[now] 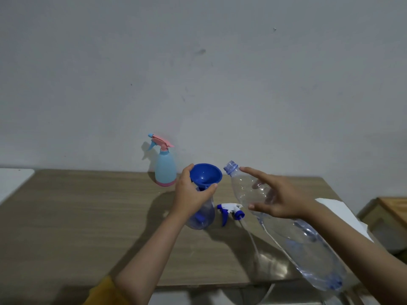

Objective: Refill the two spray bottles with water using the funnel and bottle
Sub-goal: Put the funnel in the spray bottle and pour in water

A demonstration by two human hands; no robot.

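A blue funnel (206, 175) sits in the neck of a clear spray bottle (203, 214) standing on the wooden table (88, 216). My left hand (191, 194) grips the funnel's stem and the bottle's neck. My right hand (279, 194) holds a large clear water bottle (293, 234) tilted, its open mouth up and close to the funnel's right rim; the index finger sticks out straight. The bottle's blue-and-white spray head (230, 211) lies on the table between my hands. A light blue spray bottle with a pink trigger (164, 166) stands by the wall, its head on.
A white sheet (343, 214) lies at the table's right edge. A wooden box or stool (389, 210) stands lower at the far right. A white surface (13, 181) adjoins the table's left. The grey wall runs right behind the table.
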